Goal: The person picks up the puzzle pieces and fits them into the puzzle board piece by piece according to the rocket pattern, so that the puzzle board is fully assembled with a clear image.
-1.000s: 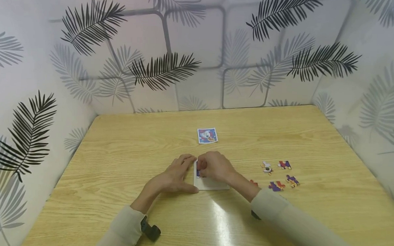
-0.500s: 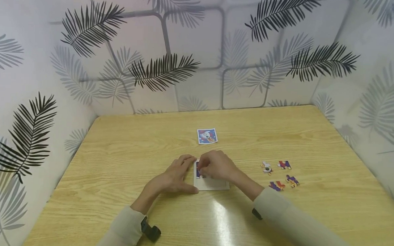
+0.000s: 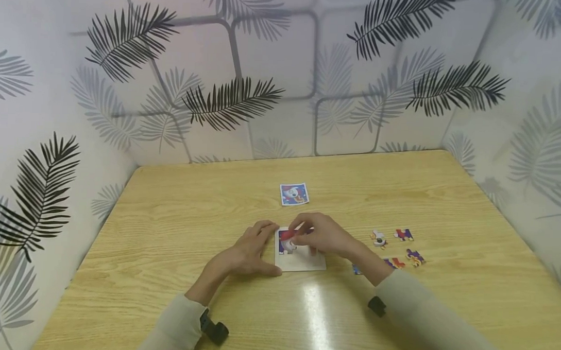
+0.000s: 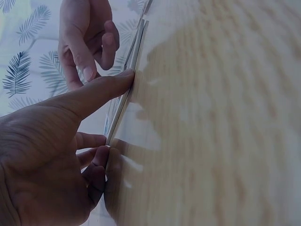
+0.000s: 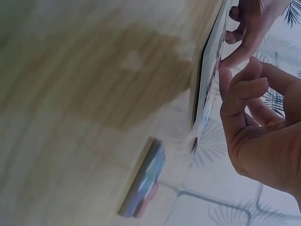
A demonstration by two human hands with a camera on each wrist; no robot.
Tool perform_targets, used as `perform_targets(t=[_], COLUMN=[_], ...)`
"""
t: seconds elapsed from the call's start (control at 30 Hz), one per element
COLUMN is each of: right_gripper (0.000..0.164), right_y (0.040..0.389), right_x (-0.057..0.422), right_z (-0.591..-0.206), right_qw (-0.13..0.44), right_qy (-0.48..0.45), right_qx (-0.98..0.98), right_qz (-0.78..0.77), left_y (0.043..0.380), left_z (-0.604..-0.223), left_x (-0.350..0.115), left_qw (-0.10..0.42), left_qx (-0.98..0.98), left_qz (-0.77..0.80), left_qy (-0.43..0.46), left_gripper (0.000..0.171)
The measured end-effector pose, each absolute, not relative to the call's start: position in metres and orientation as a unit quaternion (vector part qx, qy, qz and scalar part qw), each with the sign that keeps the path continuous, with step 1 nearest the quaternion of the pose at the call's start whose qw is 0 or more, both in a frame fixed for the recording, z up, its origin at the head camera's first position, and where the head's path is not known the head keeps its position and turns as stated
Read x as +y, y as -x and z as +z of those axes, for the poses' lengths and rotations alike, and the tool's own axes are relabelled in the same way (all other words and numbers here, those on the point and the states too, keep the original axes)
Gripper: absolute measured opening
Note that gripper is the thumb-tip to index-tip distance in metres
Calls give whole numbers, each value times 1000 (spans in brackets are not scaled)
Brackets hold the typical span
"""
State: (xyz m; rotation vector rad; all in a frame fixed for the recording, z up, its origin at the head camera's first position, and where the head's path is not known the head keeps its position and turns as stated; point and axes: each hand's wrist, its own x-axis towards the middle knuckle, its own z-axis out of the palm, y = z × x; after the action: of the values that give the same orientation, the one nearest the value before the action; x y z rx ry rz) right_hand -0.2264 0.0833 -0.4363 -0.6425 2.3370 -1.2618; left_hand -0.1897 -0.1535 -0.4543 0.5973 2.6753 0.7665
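My left hand (image 3: 249, 252) holds a white puzzle tray (image 3: 300, 263) along its left side, fingers at the far corner and thumb at the near one. Joined jigsaw pieces (image 3: 287, 246) in the tray's upper left show a white dog's face under a red hat. Over them is my right hand (image 3: 322, 236), its fingertips close to the picture and its palm covering the tray's upper right. In the left wrist view, no piece shows between the right hand's fingers (image 4: 83, 59). The right wrist view has the right hand (image 5: 263, 108) beside the tray's edge (image 5: 209, 77).
Several loose jigsaw pieces lie at the right: a white one (image 3: 378, 238), a red and purple one (image 3: 403, 234), a purple and yellow one (image 3: 415, 257). Others are partly behind the right forearm. A small picture card (image 3: 294, 194) lies beyond the tray on the wooden table (image 3: 191, 203).
My right hand has shifted slightly right and lifted off the tray's left part, uncovering the dog's face and red hat. The left hand has stayed in place.
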Motion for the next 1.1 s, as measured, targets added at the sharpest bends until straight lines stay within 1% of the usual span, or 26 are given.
perform_targets(t=[0.13,0.33,0.53,0.87,1.1], right_gripper=[30,34,38,39,39], right_y=[226,225,223,223,221], right_x=[91,102,110,123,142], right_z=[-437,-436,-433,-432,-430], right_qw=[224,241,240,233,240], right_qy=[216,194,186,209,189], right_qx=[826,816,817,812,815], right_qz=[-471,-488,-490,-493,-492], left_y=[189,188,188,188,190], left_z=[-455,-456,-457,-458,-457], left_x=[-154,-155,-155,-154,-152], left_qw=[152,154,156,154,159], left_qx=[930,930,930,930,930], left_qz=[266,269,269,272,269], left_qy=[-202,-199,-195,-194,-193], left_gripper=[104,105,105,104,106])
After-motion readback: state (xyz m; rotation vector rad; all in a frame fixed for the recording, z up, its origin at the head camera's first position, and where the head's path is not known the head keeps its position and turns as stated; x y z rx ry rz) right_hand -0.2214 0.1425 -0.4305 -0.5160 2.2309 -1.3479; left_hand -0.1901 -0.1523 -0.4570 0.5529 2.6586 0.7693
